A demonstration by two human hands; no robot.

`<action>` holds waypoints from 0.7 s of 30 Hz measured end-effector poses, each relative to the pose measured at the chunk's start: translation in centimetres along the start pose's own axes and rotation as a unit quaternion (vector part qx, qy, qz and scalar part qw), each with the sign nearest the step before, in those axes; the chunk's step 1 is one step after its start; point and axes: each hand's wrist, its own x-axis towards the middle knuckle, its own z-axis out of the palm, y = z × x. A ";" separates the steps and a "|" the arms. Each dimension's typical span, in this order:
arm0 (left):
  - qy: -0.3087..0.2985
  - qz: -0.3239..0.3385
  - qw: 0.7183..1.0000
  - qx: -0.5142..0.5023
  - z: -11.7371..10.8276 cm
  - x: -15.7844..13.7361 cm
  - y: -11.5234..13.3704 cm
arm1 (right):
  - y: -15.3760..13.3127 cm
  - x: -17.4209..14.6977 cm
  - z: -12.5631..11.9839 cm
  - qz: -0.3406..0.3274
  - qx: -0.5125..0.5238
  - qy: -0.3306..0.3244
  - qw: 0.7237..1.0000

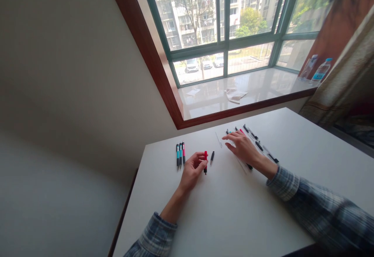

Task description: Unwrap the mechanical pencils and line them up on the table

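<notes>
Between the thumb and fingers of my left hand is a red pen barrel with a dark end, held upright over the table. A short black pen grip section lies just right of it. My right hand hovers low over loose pen parts, palm down, fingers stretched and apart; nothing shows in it. Thin pen refills lie left of its fingertips. Beyond and right of it are black and clear pen parts, some hidden beneath the hand. Left of my left hand, three pens stand in a row, two teal and one pink.
The white table meets the wall below a window sill. A cloth and plastic bottles are on the sill. A curtain hangs at the right.
</notes>
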 end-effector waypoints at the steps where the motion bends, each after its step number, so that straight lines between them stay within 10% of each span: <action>1: 0.002 0.001 1.000 0.001 0.0 0.0 0.0 | 0.1 0.0 0.1 -0.004 -0.006 -0.010 1.000; 21: 0.062 0.099 0.935 0.336 -0.6 -0.5 0.4 | 0.9 0.4 1.3 -0.029 -0.081 -0.072 0.994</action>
